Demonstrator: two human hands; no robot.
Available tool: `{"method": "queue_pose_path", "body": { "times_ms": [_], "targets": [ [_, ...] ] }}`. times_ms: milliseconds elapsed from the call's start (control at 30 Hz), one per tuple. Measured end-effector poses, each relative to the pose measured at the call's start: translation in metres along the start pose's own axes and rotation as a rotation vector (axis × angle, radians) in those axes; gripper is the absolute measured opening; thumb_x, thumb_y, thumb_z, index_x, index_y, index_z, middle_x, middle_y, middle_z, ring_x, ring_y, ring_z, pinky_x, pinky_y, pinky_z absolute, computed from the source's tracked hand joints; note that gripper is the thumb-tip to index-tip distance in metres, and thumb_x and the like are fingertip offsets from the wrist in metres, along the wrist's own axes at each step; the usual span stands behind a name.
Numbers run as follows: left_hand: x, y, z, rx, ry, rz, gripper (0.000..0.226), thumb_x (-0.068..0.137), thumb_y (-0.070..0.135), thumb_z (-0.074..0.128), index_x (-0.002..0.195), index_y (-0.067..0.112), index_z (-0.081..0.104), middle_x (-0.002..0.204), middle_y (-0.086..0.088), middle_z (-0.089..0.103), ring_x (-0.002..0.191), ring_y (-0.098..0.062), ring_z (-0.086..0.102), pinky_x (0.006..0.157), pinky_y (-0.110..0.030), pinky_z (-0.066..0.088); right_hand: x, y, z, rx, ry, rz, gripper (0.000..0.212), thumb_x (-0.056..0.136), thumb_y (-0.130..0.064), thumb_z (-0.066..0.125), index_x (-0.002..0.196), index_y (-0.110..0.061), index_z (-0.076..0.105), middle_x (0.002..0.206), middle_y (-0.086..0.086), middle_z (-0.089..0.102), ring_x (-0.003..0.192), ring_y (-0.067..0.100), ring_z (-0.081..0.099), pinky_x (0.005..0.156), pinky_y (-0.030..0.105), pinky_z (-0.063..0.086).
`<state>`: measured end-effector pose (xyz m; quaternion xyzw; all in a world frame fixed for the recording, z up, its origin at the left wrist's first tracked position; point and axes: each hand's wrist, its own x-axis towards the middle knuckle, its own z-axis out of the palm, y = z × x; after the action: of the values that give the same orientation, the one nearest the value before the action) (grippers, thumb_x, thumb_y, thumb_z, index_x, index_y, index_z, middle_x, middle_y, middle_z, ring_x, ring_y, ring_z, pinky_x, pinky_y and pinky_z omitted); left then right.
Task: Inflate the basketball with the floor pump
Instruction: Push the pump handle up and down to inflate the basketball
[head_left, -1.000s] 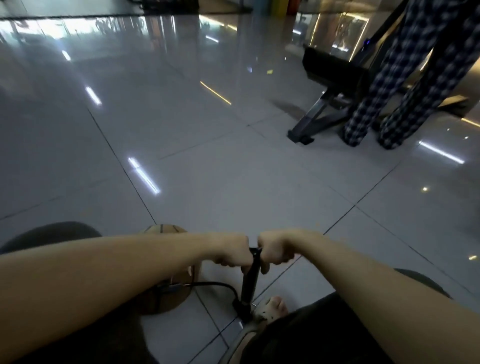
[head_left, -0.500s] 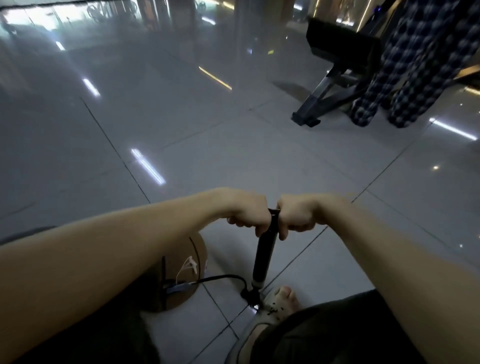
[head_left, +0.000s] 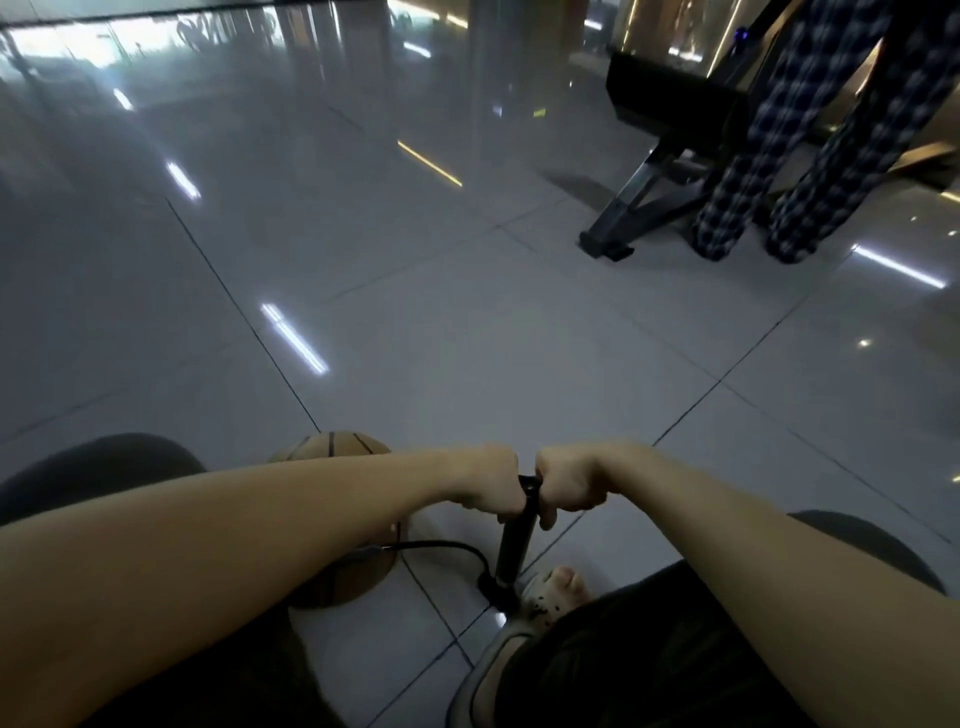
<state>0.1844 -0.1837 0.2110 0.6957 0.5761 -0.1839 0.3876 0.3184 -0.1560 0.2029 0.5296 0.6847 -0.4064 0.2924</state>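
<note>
Colours around the black floor pump (head_left: 514, 545)

We see an orange-brown basketball (head_left: 332, 452) with black seam lines just left of the pump, and a black hose (head_left: 441, 548) between them. Beyond the pump lie glossy pale grey floor tiles (head_left: 467, 338) with dark joints; far right of it, navy-and-white checked trousers (head_left: 779, 156) stand beside a black machine frame (head_left: 639, 208).

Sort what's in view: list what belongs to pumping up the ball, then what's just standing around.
Part of the job:
- basketball
- floor pump, left hand and right hand gripping its handle
- hose running from pump base to ball

Just around:
- black bench frame
- bystander's checked trousers
</note>
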Motion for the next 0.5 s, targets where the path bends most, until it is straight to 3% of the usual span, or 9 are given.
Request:
{"method": "queue_pose_path", "body": {
  "times_ms": [133, 300, 500],
  "targets": [
    [-0.033, 0.014, -0.066, -0.012, -0.011, 0.009, 0.013, 0.085, 0.016, 0.07, 0.076, 0.01, 0.062, 0.059, -0.004, 0.047, 0.046, -0.019, 0.037, 0.047, -0.026, 0.03, -0.056, -0.019, -0.058, 0.005, 0.028, -0.039, 0.016, 0.087, -0.006, 0.062, 0.076, -0.01, 0.073, 0.051, 0.002, 0.039, 0.044, 0.018, 0.028, 0.046, 0.027, 0.023],
    [-0.057, 0.032, -0.148, -0.074, -0.03, 0.039, 0.009, 0.086, 0.01, 0.069, 0.081, 0.009, 0.062, 0.056, 0.001, 0.037, 0.048, -0.016, 0.028, 0.049, -0.029, 0.02, -0.099, -0.029, -0.125, 0.093, 0.084, -0.077, 0.011, 0.081, -0.006, 0.07, 0.081, -0.011, 0.061, 0.057, 0.001, 0.033, 0.049, 0.017, 0.024, 0.049, 0.028, 0.019],
    [0.007, 0.012, -0.097, -0.009, -0.114, -0.002, 0.008, 0.083, 0.01, 0.069, 0.079, 0.007, 0.063, 0.056, -0.003, 0.041, 0.048, -0.019, 0.032, 0.049, -0.028, 0.026, -0.033, -0.005, -0.08, 0.094, 0.076, -0.035, 0.02, 0.078, -0.002, 0.07, 0.065, -0.01, 0.058, 0.051, 0.002, 0.04, 0.046, 0.019, 0.033, 0.049, 0.027, 0.027]
  ]
}}
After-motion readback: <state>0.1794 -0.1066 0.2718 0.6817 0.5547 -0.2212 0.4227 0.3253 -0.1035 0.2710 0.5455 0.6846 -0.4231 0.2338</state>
